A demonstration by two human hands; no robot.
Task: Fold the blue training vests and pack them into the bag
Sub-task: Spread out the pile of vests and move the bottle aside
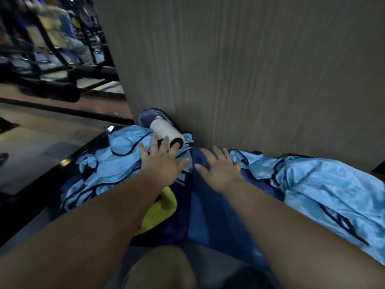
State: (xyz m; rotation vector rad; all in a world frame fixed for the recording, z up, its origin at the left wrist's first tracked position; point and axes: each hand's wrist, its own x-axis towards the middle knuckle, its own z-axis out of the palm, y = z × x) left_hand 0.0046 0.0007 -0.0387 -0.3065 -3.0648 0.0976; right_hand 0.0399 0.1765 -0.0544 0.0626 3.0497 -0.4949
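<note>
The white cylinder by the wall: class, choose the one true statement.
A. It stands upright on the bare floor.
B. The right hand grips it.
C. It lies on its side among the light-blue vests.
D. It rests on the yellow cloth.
C: the white cylinder lies tipped over on the crumpled light-blue vests, the open left hand reaching toward its dark end, while the right hand is spread apart from it.

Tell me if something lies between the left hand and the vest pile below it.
Partly: a white cylinder lies on the vests at the fingertips of the left hand, beside the wall. Nothing else visible is in the way.
</note>
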